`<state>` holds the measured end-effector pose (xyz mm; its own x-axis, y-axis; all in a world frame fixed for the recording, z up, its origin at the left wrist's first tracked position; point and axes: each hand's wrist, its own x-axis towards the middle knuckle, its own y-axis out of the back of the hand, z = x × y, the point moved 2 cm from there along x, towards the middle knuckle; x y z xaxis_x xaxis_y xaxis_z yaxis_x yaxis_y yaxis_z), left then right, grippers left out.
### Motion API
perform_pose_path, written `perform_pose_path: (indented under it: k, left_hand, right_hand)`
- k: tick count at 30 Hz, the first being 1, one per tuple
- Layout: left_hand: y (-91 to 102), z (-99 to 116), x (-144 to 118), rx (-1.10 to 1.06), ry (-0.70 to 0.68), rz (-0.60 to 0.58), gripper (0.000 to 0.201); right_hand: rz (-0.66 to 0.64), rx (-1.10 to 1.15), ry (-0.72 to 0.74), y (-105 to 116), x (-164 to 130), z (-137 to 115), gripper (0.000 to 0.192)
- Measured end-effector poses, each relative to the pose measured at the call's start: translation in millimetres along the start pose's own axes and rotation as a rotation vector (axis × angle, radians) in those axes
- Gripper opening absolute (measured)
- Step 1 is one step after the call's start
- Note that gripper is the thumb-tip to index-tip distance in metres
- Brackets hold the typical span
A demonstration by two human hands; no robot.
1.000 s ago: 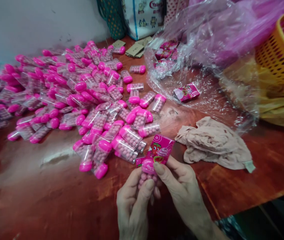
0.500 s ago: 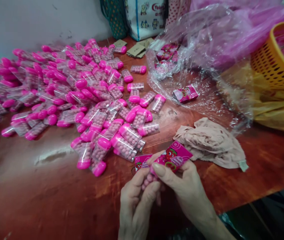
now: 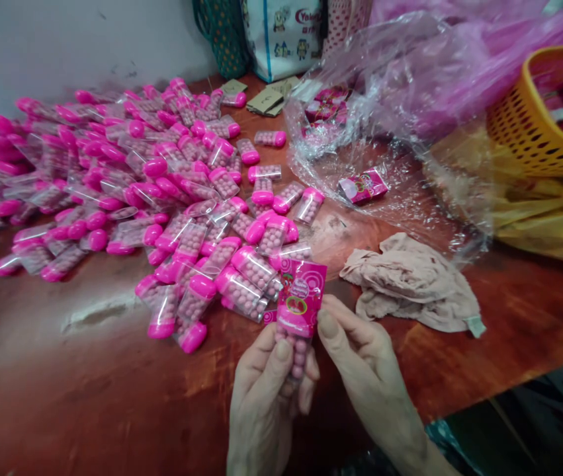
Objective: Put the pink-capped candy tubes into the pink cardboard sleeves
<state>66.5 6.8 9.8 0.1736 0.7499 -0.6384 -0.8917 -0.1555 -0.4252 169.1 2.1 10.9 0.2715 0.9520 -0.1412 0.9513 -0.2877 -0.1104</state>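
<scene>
Both hands low and centre over the red table (image 3: 87,396), just in front of the pile of pink-capped bottles (image 3: 127,185). Left hand (image 3: 266,396) closed around the lower body of a small clear candy bottle (image 3: 295,350), thumb pressed on the pellets' side. Right hand (image 3: 360,357) pinching the edge of the pink label sleeve (image 3: 301,297), now standing upright over the bottle's cap end.

Looks light and stiff in the body, hard plastic, smooth and probably a bit slippery; best held around the middle, as here, clear of the cap. Sleeve thin and floppy, easily creased, so pinched by its edges only.

Against half a second back: sleeve no longer tilted out to the right over the fingers, but swung upright and lined up with the bottle. Hands shifted slightly left and closer together. Beige cloth (image 3: 415,284), loose sleeve on the clear plastic bag (image 3: 410,99) and orange basket (image 3: 539,112) unchanged.
</scene>
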Motion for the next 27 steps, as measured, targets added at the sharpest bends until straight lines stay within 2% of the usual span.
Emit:
perform_pose_path:
  k: [3,9,14,16,18,21,23,25,27]
  left_hand:
    - [-2.4,-1,-3,-0.003,-0.027,-0.003,0.017]
    - [0.2,0,-10,-0.007,-0.121,0.065,0.015]
    - [4.2,4,-3,0.010,-0.068,0.084,0.014]
    - [4.2,5,0,0.037,-0.068,0.057,0.015]
    - [3.3,3,2,0.100,-0.080,0.011,0.016]
    - [1.0,1,0,0.241,-0.131,-0.058,0.015]
    - [0.4,-1,-4,0.300,-0.146,-0.039,0.016]
    - [0.7,-2,-10,0.281,-0.140,0.040,0.022]
    - [1.2,-4,-16,0.229,-0.125,0.143,0.028]
  right_hand:
    - [-0.056,0.027,0.012,2,2,-4,0.025]
    - [-0.020,-0.036,0.157,-7,-10,-1,0.025]
    - [0.012,-0.048,0.172,-10,-7,7,0.023]
    - [0.012,0.007,0.114,-9,-3,8,0.013]
    - [0.011,0.101,-0.014,-8,1,9,0.009]
    - [0.016,0.271,-0.237,-8,0,9,0.023]
    - [0.025,0.308,-0.291,-9,-2,8,0.025]
    - [0.024,0.211,-0.219,-9,-5,4,0.019]
    - [0.015,0.059,-0.064,-10,-8,0,0.014]
